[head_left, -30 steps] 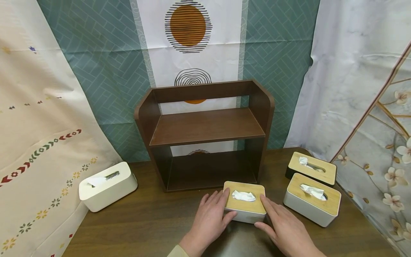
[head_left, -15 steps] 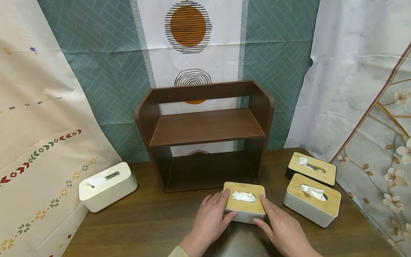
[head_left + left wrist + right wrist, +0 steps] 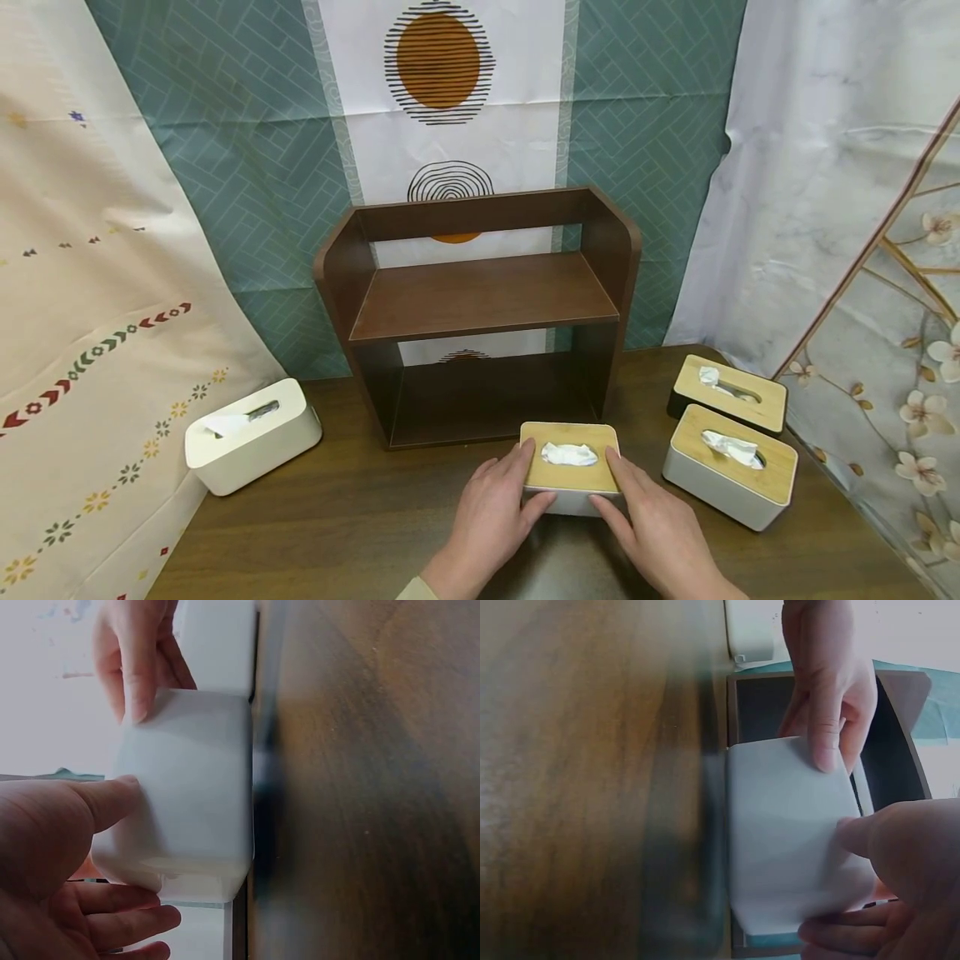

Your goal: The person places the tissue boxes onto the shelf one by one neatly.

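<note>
Slightly shifted since earlier, one smooth-sided, wood-lidded tissue box (image 3: 570,479) was pinched between left hand (image 3: 491,517) and right hand (image 3: 660,525), before one brown two-tier shelf (image 3: 483,296); two more wood-lidded boxes (image 3: 712,475) and one rounded cream box (image 3: 258,458) flanked it.

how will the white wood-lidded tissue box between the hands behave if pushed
The white wood-lidded tissue box looks stiff, its walls undented. Flat-sided and wider than tall, it likely slides rather than rolls. Its smooth sides might be slippery.
</note>
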The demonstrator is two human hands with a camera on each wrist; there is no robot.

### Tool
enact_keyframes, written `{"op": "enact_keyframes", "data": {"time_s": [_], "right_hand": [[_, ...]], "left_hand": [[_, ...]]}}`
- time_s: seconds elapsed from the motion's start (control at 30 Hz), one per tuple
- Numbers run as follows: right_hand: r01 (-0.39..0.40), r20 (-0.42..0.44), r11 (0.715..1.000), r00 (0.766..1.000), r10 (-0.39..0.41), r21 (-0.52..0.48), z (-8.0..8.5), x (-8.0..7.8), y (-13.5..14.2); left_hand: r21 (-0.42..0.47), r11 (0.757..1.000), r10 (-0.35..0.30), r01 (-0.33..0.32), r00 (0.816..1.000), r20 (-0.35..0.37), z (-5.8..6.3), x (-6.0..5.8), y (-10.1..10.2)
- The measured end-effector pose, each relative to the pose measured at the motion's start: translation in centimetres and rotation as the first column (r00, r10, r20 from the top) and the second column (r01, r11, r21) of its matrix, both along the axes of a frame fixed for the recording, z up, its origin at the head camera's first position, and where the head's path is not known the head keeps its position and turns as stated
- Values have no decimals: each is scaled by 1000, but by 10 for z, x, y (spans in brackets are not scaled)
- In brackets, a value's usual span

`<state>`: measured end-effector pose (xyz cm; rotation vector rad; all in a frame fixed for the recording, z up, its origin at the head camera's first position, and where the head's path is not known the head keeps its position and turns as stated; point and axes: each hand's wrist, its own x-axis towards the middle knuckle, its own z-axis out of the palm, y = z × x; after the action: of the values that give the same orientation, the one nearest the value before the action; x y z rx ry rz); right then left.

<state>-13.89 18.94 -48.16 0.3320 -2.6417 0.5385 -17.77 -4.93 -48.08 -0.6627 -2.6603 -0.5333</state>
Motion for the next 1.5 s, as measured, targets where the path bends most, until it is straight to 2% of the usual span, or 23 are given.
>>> {"op": "enact_keyframes", "data": {"time_s": [0.17,0.37,0.53,0.73,1.1,1.5], "right_hand": [[-2,-10,1000,1000,2,-3,4,-5,-2],[-51,-90,998,995,49,-20,6,-18,-3],[-63,-57,997,997,61,-48,9,-32,-5],[-65,-24,996,998,63,-66,13,-52,-8],[-99,2,985,995,100,-141,19,-89,-10],[-101,51,978,992,112,-182,10,-122,-9]], "left_hand": [[16,1000,21,-22,1000,10,4,-1,1],[36,997,62,-63,998,27,9,-8,0],[55,995,79,-78,997,-6,10,-15,-1],[89,992,93,-89,994,-48,10,-29,-3],[120,988,103,-96,993,-58,12,-59,-2],[140,985,113,-104,992,-51,4,-87,1]]}}
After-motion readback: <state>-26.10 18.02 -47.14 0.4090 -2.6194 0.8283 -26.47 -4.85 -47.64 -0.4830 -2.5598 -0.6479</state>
